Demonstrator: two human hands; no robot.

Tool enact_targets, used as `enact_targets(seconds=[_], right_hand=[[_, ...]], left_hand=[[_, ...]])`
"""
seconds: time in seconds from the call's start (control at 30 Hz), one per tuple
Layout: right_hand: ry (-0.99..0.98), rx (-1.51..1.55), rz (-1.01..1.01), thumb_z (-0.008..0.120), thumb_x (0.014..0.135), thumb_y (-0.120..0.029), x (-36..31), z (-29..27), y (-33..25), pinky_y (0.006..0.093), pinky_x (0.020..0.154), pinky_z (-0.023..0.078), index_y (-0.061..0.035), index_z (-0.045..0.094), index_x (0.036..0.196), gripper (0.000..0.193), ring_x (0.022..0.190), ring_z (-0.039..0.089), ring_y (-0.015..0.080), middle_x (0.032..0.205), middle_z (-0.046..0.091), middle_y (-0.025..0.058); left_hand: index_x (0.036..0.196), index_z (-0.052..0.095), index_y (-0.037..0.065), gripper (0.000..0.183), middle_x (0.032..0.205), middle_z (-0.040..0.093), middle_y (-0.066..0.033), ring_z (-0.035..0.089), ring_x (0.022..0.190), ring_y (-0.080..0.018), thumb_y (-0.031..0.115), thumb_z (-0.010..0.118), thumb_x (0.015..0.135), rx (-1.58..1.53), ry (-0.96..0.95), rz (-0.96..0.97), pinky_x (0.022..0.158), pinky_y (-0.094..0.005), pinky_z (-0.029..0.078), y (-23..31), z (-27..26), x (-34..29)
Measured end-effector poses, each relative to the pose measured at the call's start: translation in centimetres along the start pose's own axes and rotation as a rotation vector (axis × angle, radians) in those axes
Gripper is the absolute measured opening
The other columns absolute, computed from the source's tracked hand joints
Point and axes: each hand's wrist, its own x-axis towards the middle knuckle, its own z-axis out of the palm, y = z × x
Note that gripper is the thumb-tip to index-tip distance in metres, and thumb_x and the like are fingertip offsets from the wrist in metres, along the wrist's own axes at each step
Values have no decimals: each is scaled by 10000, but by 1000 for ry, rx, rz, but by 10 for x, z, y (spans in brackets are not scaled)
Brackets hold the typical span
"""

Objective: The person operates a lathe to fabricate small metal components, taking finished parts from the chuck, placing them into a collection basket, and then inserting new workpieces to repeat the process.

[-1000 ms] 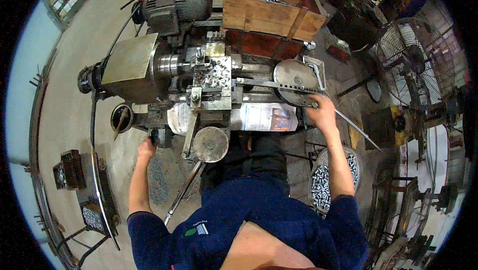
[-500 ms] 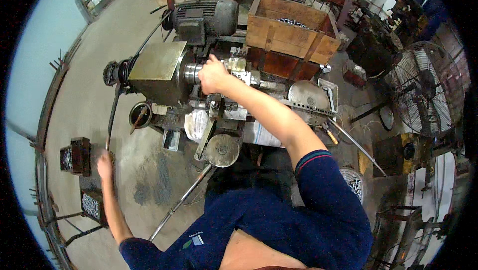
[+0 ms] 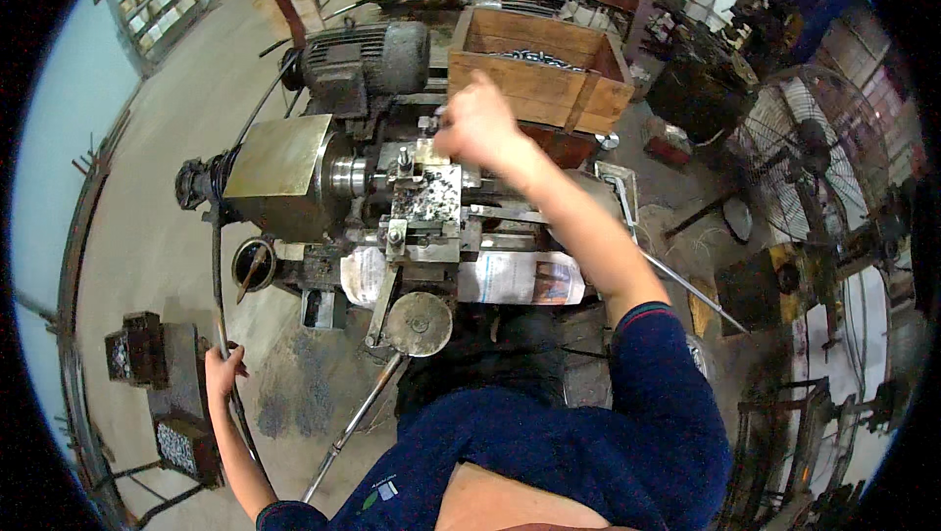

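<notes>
The lathe (image 3: pixel 404 208) stands in the middle of the scene, grimy and oil-dark, with a dull yellowish headstock cover (image 3: pixel 274 159) at its left and a bright ringed spindle (image 3: pixel 345 178) beside that. Dark chips are scattered over the pale cross-slide plate (image 3: pixel 431 196), where upright bolts rise at the far and near left.

The left hand (image 3: pixel 226 369), well to the near left, has its fingers bent around a long lever bar (image 3: pixel 218 266) that runs down beside the headstock; how tightly cannot be told. The right hand (image 3: pixel 480 124) is above the far right of the slide, fingers partly curled; whether it pinches anything cannot be told.

A wooden crate (image 3: pixel 534 90) of metal parts puts its near wall just beyond the right hand, limiting reach there. A ribbed motor (image 3: pixel 368 61) borders the far left. At the near edge lie a printed sheet (image 3: pixel 510 278) and a round metal disc (image 3: pixel 420 323). Left of the bar, concrete floor (image 3: pixel 157 188) stretches toward the pale blue wall (image 3: pixel 69 139); low dark boxes (image 3: pixel 142 345) sit just left of the left hand.
</notes>
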Motion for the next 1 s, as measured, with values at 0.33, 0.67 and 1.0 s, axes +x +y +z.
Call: enact_targets(seconds=[0.33, 0.67, 1.0], right_hand=[[357, 149, 310, 619, 582, -260, -80, -17, 107, 391, 917, 404, -69, 638, 1029, 487, 1102, 475, 329, 1265, 469, 151], [-4, 104, 1303, 594, 613, -249, -504, -29, 119, 388, 781, 477, -63, 657, 969, 407, 880, 606, 311, 937, 615, 216], [-784, -9, 1419, 549, 690, -320, -640, 89, 68, 312, 871, 451, -126, 666, 927, 328, 994, 571, 265, 1047, 620, 98]], left_hand=[[817, 515, -26, 253, 594, 511, -56, 505, 487, -145, 207, 610, 831, -96, 72, 69, 493, -318, 473, -4, 10, 22], [934, 575, -94, 338, 834, 572, -106, 557, 698, -183, 220, 611, 813, -122, 64, -43, 631, -299, 483, 35, 32, -7], [873, 574, -88, 343, 815, 590, -134, 564, 651, -204, 247, 610, 809, -168, 19, -193, 570, -296, 479, -15, 9, 37]])
